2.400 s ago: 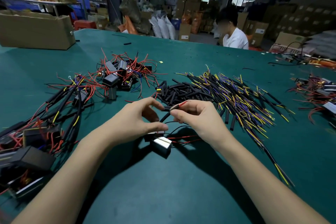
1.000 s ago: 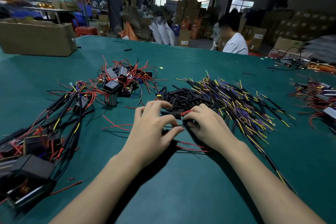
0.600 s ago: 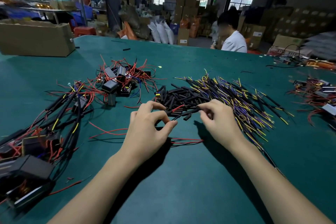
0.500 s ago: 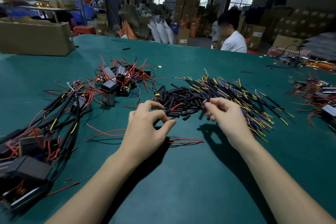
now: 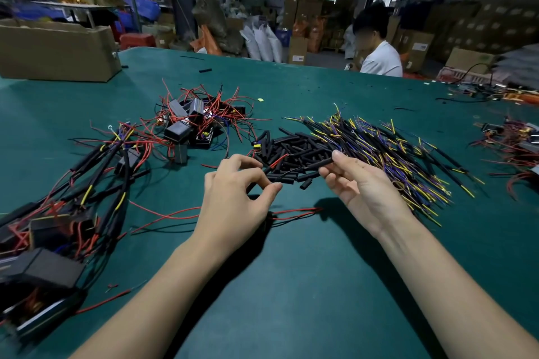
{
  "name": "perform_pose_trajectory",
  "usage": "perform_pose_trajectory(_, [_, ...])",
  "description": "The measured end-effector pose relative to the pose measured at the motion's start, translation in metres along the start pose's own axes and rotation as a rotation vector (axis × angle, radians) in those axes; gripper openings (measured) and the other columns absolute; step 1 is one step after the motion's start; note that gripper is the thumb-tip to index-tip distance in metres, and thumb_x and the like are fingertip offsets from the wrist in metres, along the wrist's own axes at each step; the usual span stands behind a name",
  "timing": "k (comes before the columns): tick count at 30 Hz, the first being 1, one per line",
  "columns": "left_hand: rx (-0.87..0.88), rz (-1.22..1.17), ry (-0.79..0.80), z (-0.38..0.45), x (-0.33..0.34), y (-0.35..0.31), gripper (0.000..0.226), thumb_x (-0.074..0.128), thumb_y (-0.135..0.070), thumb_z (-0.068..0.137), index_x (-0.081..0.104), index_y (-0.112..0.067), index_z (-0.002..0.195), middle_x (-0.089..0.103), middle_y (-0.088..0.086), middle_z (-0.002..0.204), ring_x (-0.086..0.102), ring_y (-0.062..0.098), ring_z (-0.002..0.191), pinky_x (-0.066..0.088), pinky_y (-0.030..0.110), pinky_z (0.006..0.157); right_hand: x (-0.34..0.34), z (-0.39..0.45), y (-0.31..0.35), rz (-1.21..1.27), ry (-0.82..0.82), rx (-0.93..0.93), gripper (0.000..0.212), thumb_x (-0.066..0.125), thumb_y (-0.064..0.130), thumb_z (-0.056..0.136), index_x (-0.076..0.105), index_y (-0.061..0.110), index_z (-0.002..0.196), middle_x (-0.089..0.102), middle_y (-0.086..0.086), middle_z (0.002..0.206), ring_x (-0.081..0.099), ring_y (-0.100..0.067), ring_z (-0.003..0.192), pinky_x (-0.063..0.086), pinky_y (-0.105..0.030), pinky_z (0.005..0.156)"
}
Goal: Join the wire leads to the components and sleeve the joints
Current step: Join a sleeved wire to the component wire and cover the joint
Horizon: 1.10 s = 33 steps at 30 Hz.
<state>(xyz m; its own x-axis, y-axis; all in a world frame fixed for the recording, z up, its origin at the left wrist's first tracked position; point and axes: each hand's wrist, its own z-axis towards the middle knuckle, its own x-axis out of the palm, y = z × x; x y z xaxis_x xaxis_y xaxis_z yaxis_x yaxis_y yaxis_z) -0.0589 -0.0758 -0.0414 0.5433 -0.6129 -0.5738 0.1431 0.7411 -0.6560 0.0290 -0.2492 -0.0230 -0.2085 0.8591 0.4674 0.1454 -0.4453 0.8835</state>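
Green felt covers our counter [image 5: 291, 285], with cartons stacked in the warehouse behind. Half a second ago our right hand [image 5: 361, 192] was reaching into the pile of black sleeves [image 5: 294, 148]; now it has lifted clear, pinching one sleeve [image 5: 319, 165] between thumb and fingertips. Our left hand [image 5: 233, 198] keeps pinching a thin black lead [image 5: 287, 173] that runs towards the sleeve's mouth, so we judge threading comes next. The component itself seems hidden under our left hand. No label or writing is legible to us.
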Motion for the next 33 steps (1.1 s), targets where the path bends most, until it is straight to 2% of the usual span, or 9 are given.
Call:
perform_pose_trajectory(28, [0.004, 0.025, -0.036, 0.001, 0.000, 0.000, 0.018, 0.074, -0.030, 0.081, 0.067, -0.020, 0.067, 0.058, -0.006, 0.104, 0.045, 0.005, 0.104, 0.020, 0.023, 0.087, 0.008, -0.005, 0.000, 0.024, -0.045, -0.016, 0.013, 0.064, 0.010, 0.088, 0.054, 0.007, 0.079, 0.065, -0.006, 0.064, 0.068, -0.014, 0.060, 0.050, -0.015, 0.052])
perform_pose_trajectory(33, [0.013, 0.029, -0.044, 0.000, 0.000, 0.000, 0.018, 0.074, -0.030, 0.080, 0.067, -0.020, 0.067, 0.058, -0.006, 0.104, 0.043, 0.003, 0.102, 0.021, 0.023, 0.087, 0.010, -0.009, 0.001, 0.007, -0.058, -0.036, 0.025, 0.064, 0.009, 0.088, 0.049, 0.012, 0.068, 0.066, -0.004, 0.061, 0.067, -0.014, 0.058, 0.050, -0.015, 0.052])
